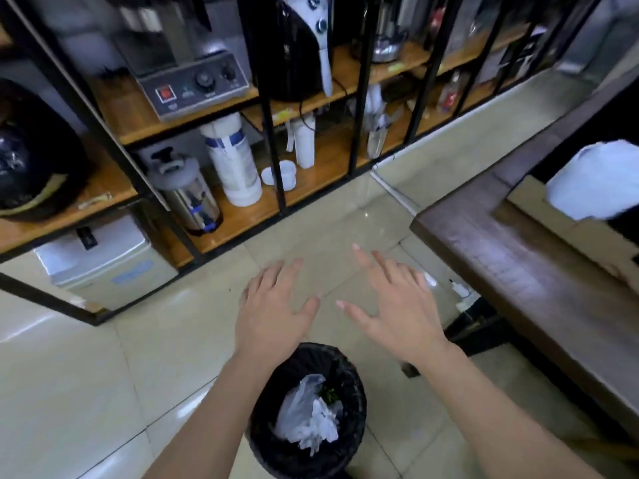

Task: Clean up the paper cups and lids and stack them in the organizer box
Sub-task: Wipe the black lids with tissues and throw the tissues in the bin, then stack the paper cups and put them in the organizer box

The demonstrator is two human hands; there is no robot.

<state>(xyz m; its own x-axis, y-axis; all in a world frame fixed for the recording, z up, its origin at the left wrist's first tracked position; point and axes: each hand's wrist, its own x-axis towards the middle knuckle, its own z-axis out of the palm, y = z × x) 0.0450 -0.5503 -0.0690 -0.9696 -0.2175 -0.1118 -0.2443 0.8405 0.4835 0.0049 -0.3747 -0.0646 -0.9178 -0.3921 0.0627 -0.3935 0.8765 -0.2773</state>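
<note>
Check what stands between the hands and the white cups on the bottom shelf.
Only open floor lies between the left hand, right hand and the white cups. A black shelf upright crosses in front of them, so reach in beside it.

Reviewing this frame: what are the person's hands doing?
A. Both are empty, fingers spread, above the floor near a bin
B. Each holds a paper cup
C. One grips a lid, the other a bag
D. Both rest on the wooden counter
A: the left hand and right hand are open and hold nothing, stretched out over the tiled floor beyond the black bin.
</note>
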